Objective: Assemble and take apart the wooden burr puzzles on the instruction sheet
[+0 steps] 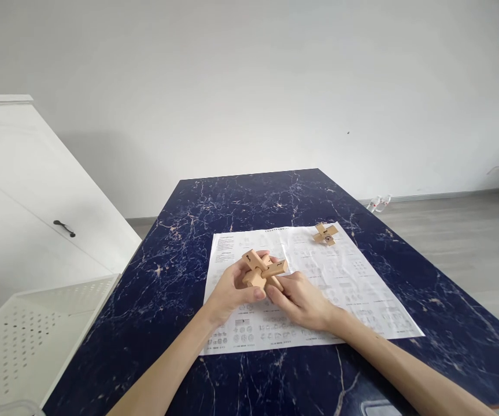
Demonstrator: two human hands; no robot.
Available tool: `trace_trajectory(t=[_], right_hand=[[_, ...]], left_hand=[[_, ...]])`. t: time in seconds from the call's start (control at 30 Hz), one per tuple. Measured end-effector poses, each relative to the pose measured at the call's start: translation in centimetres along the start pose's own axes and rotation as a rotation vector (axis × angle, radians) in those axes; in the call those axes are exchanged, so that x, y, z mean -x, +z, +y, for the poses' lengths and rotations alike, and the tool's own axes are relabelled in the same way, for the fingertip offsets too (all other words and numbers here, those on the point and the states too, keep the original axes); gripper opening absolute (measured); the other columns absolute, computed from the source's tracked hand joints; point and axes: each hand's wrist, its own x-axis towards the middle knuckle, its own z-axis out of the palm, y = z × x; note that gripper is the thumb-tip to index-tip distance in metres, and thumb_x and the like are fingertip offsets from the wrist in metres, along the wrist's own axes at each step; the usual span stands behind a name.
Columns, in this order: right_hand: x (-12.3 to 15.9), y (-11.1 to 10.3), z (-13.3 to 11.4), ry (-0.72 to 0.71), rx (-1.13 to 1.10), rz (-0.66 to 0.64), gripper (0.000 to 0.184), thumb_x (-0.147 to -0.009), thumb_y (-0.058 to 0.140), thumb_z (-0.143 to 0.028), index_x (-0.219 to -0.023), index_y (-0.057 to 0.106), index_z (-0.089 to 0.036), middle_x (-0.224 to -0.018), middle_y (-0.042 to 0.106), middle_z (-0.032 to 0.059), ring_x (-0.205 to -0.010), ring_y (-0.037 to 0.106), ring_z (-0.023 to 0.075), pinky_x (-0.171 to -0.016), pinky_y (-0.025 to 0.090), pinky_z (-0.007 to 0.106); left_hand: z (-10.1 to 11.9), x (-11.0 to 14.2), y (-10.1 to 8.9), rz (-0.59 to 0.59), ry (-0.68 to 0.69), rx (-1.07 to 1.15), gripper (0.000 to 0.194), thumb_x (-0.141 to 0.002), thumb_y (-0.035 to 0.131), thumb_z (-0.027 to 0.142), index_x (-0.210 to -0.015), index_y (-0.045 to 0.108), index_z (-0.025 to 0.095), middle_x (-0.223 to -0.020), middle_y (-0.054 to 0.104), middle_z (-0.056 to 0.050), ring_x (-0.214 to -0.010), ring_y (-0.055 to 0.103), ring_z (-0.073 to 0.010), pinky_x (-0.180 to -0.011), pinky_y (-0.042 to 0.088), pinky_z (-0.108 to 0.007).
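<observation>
Between both hands is a wooden burr puzzle [257,279], made of several interlocked pale bars with black marks on some faces. My left hand [230,292] wraps round its left side, thumb in front and fingers behind. From the right, my right hand [298,297] grips the lower right bar between thumb and fingers. Some of the bars are hidden by the fingers. The puzzle is held above a printed instruction sheet [327,289] covered in small diagrams. A second wooden puzzle [326,234], cross-shaped with black marks, rests on the sheet's far right corner.
The sheet lies creased on a dark blue marbled table [240,202]. To the left stand a white cabinet [28,185] with a black handle and a perforated white surface [28,335]. Clear bottles [378,203] show beyond the right table edge. A clear object [379,408] is at the bottom edge.
</observation>
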Motion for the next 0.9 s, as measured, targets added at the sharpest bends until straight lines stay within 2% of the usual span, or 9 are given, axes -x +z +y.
trace_trajectory(t=[0.1, 0.2, 0.27, 0.33, 0.43, 0.53, 0.7, 0.9], right_hand=[[-0.1, -0.5, 0.6, 0.008, -0.049, 0.018, 0.039, -0.108, 0.042, -0.042, -0.074, 0.036, -0.024, -0.064, 0.043, -0.0041, -0.056, 0.037, 0.013, -0.058, 0.03, 0.029], [0.0, -1.0, 1.1, -0.011, -0.072, 0.144, 0.041, -0.105, 0.046, -0.057, -0.083, 0.045, -0.023, -0.074, 0.052, -0.0005, -0.064, 0.044, 0.0159, -0.061, 0.034, 0.03], [-0.1, -1.4, 1.1, 0.043, -0.139, 0.232, 0.046, -0.107, 0.041, -0.061, -0.082, 0.047, -0.023, -0.075, 0.054, 0.0003, -0.066, 0.047, 0.0169, -0.063, 0.037, 0.031], [-0.2, -1.6, 1.0, 0.144, -0.237, 0.251, 0.052, -0.109, 0.036, -0.062, -0.078, 0.047, -0.022, -0.069, 0.052, -0.0008, -0.063, 0.048, 0.0161, -0.064, 0.038, 0.032], [-0.6, -1.7, 0.8, 0.259, -0.379, 0.096, 0.055, -0.106, 0.043, -0.067, -0.074, 0.048, -0.022, -0.062, 0.047, -0.0035, -0.056, 0.041, 0.0131, -0.058, 0.034, 0.03], [-0.8, -1.7, 0.8, 0.309, -0.559, -0.097, 0.054, -0.102, 0.047, -0.071, -0.081, 0.053, -0.021, -0.059, 0.038, -0.0071, -0.051, 0.032, 0.0113, -0.051, 0.028, 0.028], [-0.9, -1.3, 1.2, 0.34, -0.73, -0.06, 0.053, -0.099, 0.054, -0.072, -0.084, 0.054, -0.021, -0.062, 0.031, -0.0089, -0.051, 0.025, 0.0097, -0.049, 0.022, 0.028], [-0.9, -1.1, 1.2, 0.348, -0.769, -0.065, 0.052, -0.099, 0.055, -0.071, -0.084, 0.053, -0.021, -0.062, 0.028, -0.0092, -0.052, 0.023, 0.0095, -0.049, 0.021, 0.028]], left_hand=[[0.0, 0.1, 0.4, 0.084, 0.033, -0.047, 0.08, -0.072, 0.096, 0.048, -0.141, 0.062, 0.027, -0.147, 0.064, -0.013, -0.142, 0.056, -0.0391, -0.121, 0.04, -0.058], [0.1, 0.4, 1.0, 0.202, 0.062, -0.206, 0.079, -0.074, 0.096, 0.041, -0.143, 0.059, 0.028, -0.148, 0.062, -0.012, -0.135, 0.061, -0.0359, -0.12, 0.044, -0.056], [0.4, 0.6, 1.4, 0.255, 0.087, -0.334, 0.084, -0.072, 0.097, 0.039, -0.145, 0.056, 0.03, -0.15, 0.06, -0.011, -0.132, 0.063, -0.0346, -0.12, 0.044, -0.055], [0.6, 0.7, 1.7, 0.253, 0.111, -0.446, 0.09, -0.069, 0.099, 0.038, -0.147, 0.055, 0.031, -0.15, 0.059, -0.011, -0.13, 0.064, -0.035, -0.118, 0.046, -0.056], [0.8, 0.9, 1.9, 0.203, 0.138, -0.558, 0.091, -0.066, 0.1, 0.04, -0.146, 0.057, 0.032, -0.148, 0.061, -0.012, -0.126, 0.065, -0.0371, -0.112, 0.051, -0.057], [0.8, 1.0, 2.0, 0.189, 0.136, -0.585, 0.094, -0.065, 0.1, 0.041, -0.148, 0.056, 0.03, -0.146, 0.063, -0.013, -0.127, 0.064, -0.0385, -0.111, 0.051, -0.058], [1.0, 0.8, 1.9, 0.224, 0.135, -0.611, 0.092, -0.068, 0.098, 0.04, -0.148, 0.055, 0.029, -0.143, 0.065, -0.012, -0.128, 0.064, -0.0379, -0.111, 0.051, -0.056], [1.4, 0.8, 1.7, 0.22, 0.131, -0.635, 0.09, -0.068, 0.098, 0.041, -0.147, 0.056, 0.029, -0.144, 0.064, -0.012, -0.128, 0.063, -0.037, -0.11, 0.052, -0.055]])
